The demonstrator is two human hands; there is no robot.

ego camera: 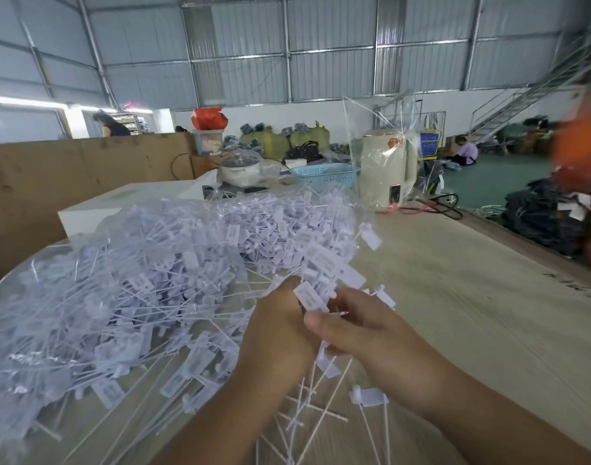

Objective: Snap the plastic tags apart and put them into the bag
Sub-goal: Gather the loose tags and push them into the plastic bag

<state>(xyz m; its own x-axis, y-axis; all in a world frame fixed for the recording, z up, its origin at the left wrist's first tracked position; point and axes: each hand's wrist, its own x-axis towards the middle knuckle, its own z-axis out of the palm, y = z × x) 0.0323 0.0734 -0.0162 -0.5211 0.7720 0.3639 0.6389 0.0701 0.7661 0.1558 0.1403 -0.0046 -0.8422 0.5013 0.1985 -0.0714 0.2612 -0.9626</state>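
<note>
A big clear plastic bag (86,297) full of white plastic tags covers the left and middle of the wooden table (471,297). Both hands meet at its right edge. My left hand (280,327) grips a joined cluster of white tags (315,297) from the left. My right hand (357,327) pinches the same cluster from the right, thumb on top. The tags' thin tails stick out below the hands. Loose tags and snapped strips (367,397) lie on the table under my forearms.
At the table's far end stand a cream appliance wrapped in clear plastic (386,169), a blue basket (324,174), a lidded pot (242,167) and a white box (129,199). Dark garments (549,216) pile at the right. Two people sit or stand far off.
</note>
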